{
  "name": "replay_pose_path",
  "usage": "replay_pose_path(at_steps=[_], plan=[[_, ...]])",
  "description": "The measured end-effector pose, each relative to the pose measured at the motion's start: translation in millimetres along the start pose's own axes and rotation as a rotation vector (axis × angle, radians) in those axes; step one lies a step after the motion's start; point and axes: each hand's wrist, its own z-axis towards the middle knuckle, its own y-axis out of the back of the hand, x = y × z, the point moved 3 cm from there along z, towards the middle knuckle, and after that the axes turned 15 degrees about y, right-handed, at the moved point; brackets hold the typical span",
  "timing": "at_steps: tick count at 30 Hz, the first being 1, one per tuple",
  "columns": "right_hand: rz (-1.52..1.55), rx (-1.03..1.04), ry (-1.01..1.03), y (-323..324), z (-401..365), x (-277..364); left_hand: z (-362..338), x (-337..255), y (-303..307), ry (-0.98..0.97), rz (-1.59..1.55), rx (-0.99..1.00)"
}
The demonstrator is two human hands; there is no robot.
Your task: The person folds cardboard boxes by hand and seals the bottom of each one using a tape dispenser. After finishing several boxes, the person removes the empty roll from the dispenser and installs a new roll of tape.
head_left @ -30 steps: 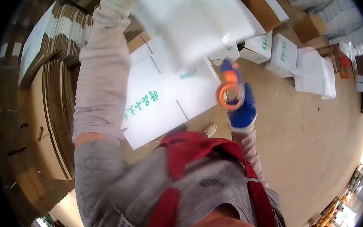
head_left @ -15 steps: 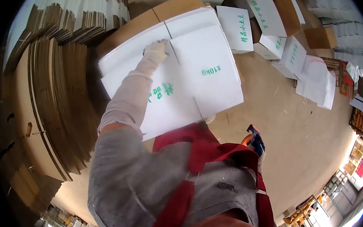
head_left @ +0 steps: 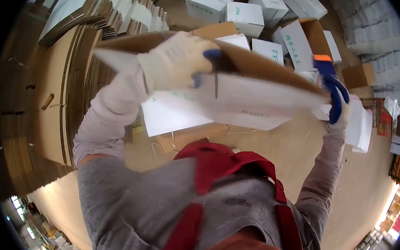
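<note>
A white carton (head_left: 258,96), brown inside, is lifted before me, its folded panels partly spread and blurred by motion. Gripping its upper edge is my left hand (head_left: 177,59), in a white glove with blue fingertips. At the carton's right corner, my right hand (head_left: 341,103) is closed around a blue-and-orange tape dispenser (head_left: 324,65). Below the lifted carton, more flat white cardboard (head_left: 175,116) shows, with its far part hidden.
Stacks of flattened cartons (head_left: 120,8) and tall brown sheets (head_left: 54,90) stand at the left. White boxes with green print (head_left: 246,18) cover the floor ahead. An open box (head_left: 305,41) sits at the right. Further right are piled white bundles (head_left: 381,31).
My left hand has gone from lying on the flat carton to gripping its edge and raising it. My right hand has come up from beside my body to the carton's right corner with the tape dispenser.
</note>
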Motion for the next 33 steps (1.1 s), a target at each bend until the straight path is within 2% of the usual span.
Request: replay_pose_path(at_steps=[1,3,4,5,6,7,9,11,13,15,17,19,20,22,23,24,25,26,27,29,30,31,33], plan=[[0.042,0.115,-0.027,-20,10,8,-6,-8,-10,0.035,0.056,0.041],[-0.104,0.322,-0.128,-69,5,12,-10,-16,-45,0.046,0.146,-0.005],[-0.262,0.512,-0.338,-101,-4,38,-10,-21,-54,0.074,0.108,-0.045],[-0.593,0.798,0.291,-128,-10,42,-12,-25,-60,0.084,0.104,-0.088],[-0.935,0.946,0.329,-152,-21,55,-15,-30,-59,0.073,0.122,-0.084],[-1.015,1.012,0.248,-165,-26,55,-20,-35,-58,0.064,0.136,-0.079],[-0.921,1.044,0.198,-166,-11,45,-30,-31,-50,0.061,0.126,-0.136],[-0.962,1.006,0.221,-165,14,51,-45,-33,-40,0.058,0.148,-0.134],[-0.962,0.921,0.209,-160,36,53,-61,-60,-26,0.269,-0.045,0.450],[-0.974,0.873,0.197,-175,44,31,-69,-93,-33,0.147,-0.226,0.718],[-0.989,0.830,0.199,-189,37,26,-55,-113,-61,0.381,-0.579,0.855],[-1.021,0.778,0.179,-201,34,34,-25,-142,-71,0.363,-0.554,0.560],[-1.004,0.854,0.118,-202,35,39,-10,-161,-76,0.407,-0.561,0.567],[-1.011,0.867,0.118,-200,33,43,2,-167,-80,0.447,-0.556,0.578],[-1.032,0.889,0.112,-199,31,42,6,-158,-88,0.471,-0.505,0.642],[-1.030,0.828,0.170,-197,29,31,10,-144,-99,0.493,-0.456,0.706],[-1.030,0.826,0.163,-197,27,28,15,-107,-128,0.445,-0.521,0.794],[-1.001,0.856,0.106,-196,26,26,8,-72,-167,0.711,-0.731,0.920],[-0.973,0.879,0.054,-196,27,26,10,-66,-158,0.730,-0.699,1.010],[-1.033,0.783,0.210,-200,20,30,40,-69,-158,0.444,-0.056,0.849],[-1.012,0.792,0.159,-197,20,30,49,-73,-158,0.357,0.088,0.847],[-0.994,0.801,0.110,-193,21,31,51,-70,-155,0.348,0.097,0.835],[-1.012,0.780,0.158,-191,19,33,54,-63,-140,0.365,0.083,0.668]])
